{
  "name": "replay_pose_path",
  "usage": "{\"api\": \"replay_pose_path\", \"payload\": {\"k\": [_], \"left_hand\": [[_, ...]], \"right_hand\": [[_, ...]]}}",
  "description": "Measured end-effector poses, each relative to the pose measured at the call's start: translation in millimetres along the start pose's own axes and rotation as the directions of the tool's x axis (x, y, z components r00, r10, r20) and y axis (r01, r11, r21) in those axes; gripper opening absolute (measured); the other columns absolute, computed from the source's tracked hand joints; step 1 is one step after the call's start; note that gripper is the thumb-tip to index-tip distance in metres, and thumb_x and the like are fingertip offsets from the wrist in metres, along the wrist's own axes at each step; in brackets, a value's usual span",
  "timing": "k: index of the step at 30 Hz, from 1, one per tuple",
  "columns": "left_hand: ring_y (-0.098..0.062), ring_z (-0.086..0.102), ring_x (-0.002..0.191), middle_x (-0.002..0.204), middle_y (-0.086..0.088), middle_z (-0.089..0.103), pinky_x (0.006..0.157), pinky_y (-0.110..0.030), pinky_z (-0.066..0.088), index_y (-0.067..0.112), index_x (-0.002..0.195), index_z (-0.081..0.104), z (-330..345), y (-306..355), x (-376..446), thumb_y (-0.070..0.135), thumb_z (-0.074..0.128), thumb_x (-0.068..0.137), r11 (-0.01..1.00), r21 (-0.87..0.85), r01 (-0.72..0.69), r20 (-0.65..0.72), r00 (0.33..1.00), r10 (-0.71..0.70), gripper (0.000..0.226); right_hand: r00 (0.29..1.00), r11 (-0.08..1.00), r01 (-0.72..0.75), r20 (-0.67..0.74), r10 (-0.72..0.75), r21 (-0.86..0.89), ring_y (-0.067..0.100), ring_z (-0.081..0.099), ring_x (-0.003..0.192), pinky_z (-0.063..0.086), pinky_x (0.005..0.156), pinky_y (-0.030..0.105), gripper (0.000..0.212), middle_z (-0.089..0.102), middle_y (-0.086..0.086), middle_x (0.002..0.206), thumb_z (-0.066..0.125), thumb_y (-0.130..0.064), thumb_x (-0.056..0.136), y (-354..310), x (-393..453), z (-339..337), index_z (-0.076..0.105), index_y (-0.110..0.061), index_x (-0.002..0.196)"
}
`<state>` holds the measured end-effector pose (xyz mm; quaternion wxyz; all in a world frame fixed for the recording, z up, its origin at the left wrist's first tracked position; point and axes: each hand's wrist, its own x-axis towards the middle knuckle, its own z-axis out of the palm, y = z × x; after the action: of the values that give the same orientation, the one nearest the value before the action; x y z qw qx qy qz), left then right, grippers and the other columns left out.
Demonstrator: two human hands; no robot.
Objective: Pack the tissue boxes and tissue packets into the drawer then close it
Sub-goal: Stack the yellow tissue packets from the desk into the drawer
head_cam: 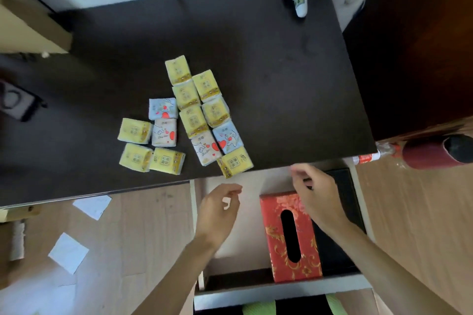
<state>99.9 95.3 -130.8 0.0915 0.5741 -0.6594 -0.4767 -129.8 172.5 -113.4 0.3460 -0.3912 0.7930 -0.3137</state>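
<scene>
Red floral cardboard tissue box (291, 235) in open drawer (279, 289); yellow plastic tissue packets (189, 100) near dark counter (281, 59) front edge; left hand (220, 210) and right hand (316, 194) loosely curled, empty.

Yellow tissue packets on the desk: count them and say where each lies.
9. Five form the long cluster's upper part, one overhangs the desk's near edge, three sit in the left group. None seem hidden.
</scene>
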Motion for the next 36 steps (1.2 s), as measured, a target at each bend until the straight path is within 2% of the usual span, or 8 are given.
{"api": "replay_pose_path", "payload": {"k": [7,13,18,22,27,30,32,36], "left_hand": [[0.007,0.062,0.093,0.103,0.017,0.07,0.074,-0.015,0.05,0.025,0.112,0.071,-105.1,16.2,95.2,0.016,0.058,0.095,0.997,-0.053,-0.053,-0.254,0.967,0.038,0.022],[-0.012,0.058,0.115,0.128,0.003,0.06,0.09,-0.034,0.053,0.021,0.128,0.062,-153.0,42.2,215.9,0.02,0.061,0.093,0.997,0.043,-0.061,-0.357,0.931,0.072,0.036],[-0.024,0.054,0.122,0.141,-0.005,0.048,0.095,-0.048,0.052,0.017,0.143,0.042,-161.8,49.0,288.1,0.042,0.067,0.089,0.982,-0.058,0.177,-0.251,0.95,-0.186,0.064],[-0.025,0.051,0.123,0.135,-0.005,0.048,0.095,-0.049,0.051,0.015,0.137,0.043,-153.7,48.3,307.9,0.048,0.075,0.082,0.979,0.059,0.197,-0.251,0.952,-0.177,0.072],[-0.019,0.062,0.103,0.12,-0.004,0.061,0.08,-0.04,0.057,0.019,0.13,0.044,-155.2,53.0,316.8,0.035,0.08,0.081,0.979,-0.024,0.201,-0.169,0.965,-0.202,0.063],[-0.016,0.063,0.102,0.121,-0.002,0.064,0.076,-0.034,0.055,0.019,0.129,0.05,-157.9,61.0,308.7,0.024,0.076,0.086,0.995,-0.046,0.094,-0.237,0.966,-0.102,0.051],[-0.013,0.064,0.104,0.114,0.004,0.064,0.078,-0.03,0.054,0.021,0.125,0.053,-162.5,67.9,290.1,0.023,0.075,0.087,0.993,-0.121,-0.003,-0.298,0.954,-0.034,0.044],[0.0,0.067,0.087,0.098,0.017,0.065,0.071,-0.019,0.055,0.028,0.114,0.053,-166.5,72.7,215.1,0.023,0.076,0.086,0.928,-0.354,-0.115,-0.239,0.971,0.029,0.037]], "right_hand": [[0.995,0.995,0.027,0.091,-0.036,0.097,-0.004,0.063,0.102,0.047,0.076,0.014,0.026,0.069,-0.009,0.116,0.059,-0.023,0.102,-103.2,100.2,65.2,0.066,-0.019,0.127],[0.999,0.994,-0.043,0.024,0.04,0.101,0.015,0.061,0.119,0.05,0.102,0.038,0.045,0.065,0.001,0.131,0.061,-0.029,0.099,-151.6,187.1,101.0,0.057,-0.014,0.142],[0.991,0.99,-0.13,0.012,0.13,0.057,0.022,0.059,0.125,0.051,0.102,0.044,0.057,0.062,0.006,0.137,0.067,-0.039,0.096,-159.8,222.8,136.5,0.052,-0.014,0.144],[0.991,0.982,-0.114,-0.092,0.101,-0.15,0.025,0.049,0.129,0.045,0.103,0.042,0.065,0.056,0.005,0.134,0.071,-0.054,0.087,-152.7,231.0,157.9,0.055,-0.018,0.139],[0.987,0.971,-0.127,-0.122,0.103,-0.205,0.022,0.045,0.125,0.042,0.101,0.042,0.062,0.052,0.003,0.131,0.075,-0.054,0.085,-150.9,233.9,162.8,0.056,-0.02,0.133],[0.957,0.941,-0.28,-0.016,0.289,0.192,0.023,0.058,0.123,0.052,0.102,0.046,0.053,0.063,0.005,0.13,0.081,-0.035,0.087,-155.2,239.5,145.6,0.059,-0.014,0.131],[0.929,0.79,-0.343,0.057,0.367,0.509,0.024,0.069,0.113,0.057,0.094,0.041,0.045,0.072,0.011,0.125,0.079,-0.024,0.092,-157.8,232.5,123.4,0.062,-0.011,0.131],[0.967,0.813,-0.21,-0.004,0.253,0.543,0.008,0.075,0.101,0.059,0.09,0.033,0.037,0.077,-0.012,0.11,0.072,-0.025,0.096,-144.6,173.5,68.8,0.058,-0.029,0.131]]}}
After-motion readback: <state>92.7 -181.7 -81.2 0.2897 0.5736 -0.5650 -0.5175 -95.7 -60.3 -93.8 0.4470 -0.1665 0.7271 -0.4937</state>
